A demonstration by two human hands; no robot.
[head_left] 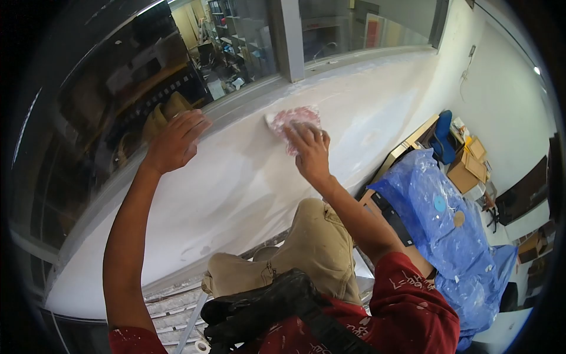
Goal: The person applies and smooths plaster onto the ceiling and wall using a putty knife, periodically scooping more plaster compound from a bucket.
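The right hand (309,150) pressed a pinkish sanding pad (292,121) flat on the white wall (247,177) below the window; the left hand (175,141) braced open at the sill. Sanding seemed underway; the next stroke likely needed steady pressure.

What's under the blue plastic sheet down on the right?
The blue plastic sheet drapes over a desk or table; a wooden edge and a dark strip stick out at its near side. Whatever lies on top beneath the sheet is covered.
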